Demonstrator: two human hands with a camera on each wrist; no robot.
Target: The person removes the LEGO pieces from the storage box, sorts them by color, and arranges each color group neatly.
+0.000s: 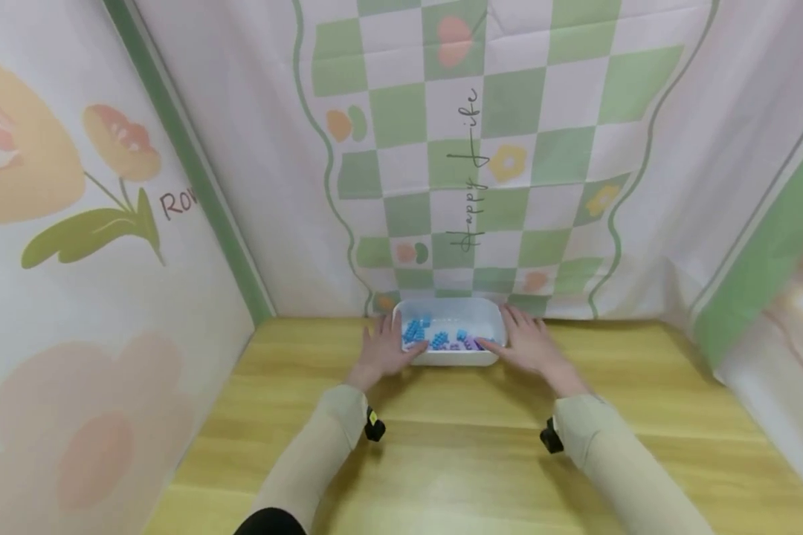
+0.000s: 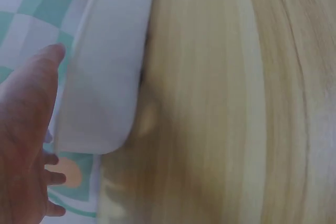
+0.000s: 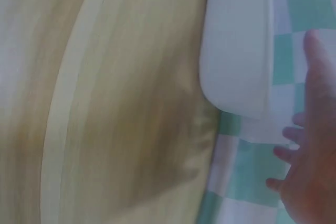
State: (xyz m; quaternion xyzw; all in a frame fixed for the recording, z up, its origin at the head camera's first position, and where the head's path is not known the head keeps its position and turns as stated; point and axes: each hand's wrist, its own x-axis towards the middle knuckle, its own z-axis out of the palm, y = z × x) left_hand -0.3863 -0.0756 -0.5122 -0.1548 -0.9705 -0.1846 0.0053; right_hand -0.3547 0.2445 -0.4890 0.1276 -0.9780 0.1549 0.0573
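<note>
A white plastic bin (image 1: 451, 359) stands on the table against the back curtain. Inside lie several small blue toy pieces (image 1: 439, 339) and purple pieces (image 1: 470, 343). At the bin's left end is my left hand (image 1: 383, 351), fingers spread along the outside and thumb reaching over the front rim. My right hand (image 1: 530, 346) mirrors it at the right end, its thumb also over the rim. In the left wrist view, the thumb (image 2: 44, 64) is stretched out straight. The right wrist view shows straight, spread fingers (image 3: 289, 153) past the bin's end wall.
The wood-grain table (image 1: 442, 461) extends toward me from the bin. Behind it hangs a green-and-white checked curtain (image 1: 455, 171). Printed flower fabric (image 1: 73, 312) closes off the left side, and more fabric (image 1: 763, 297) hangs on the right.
</note>
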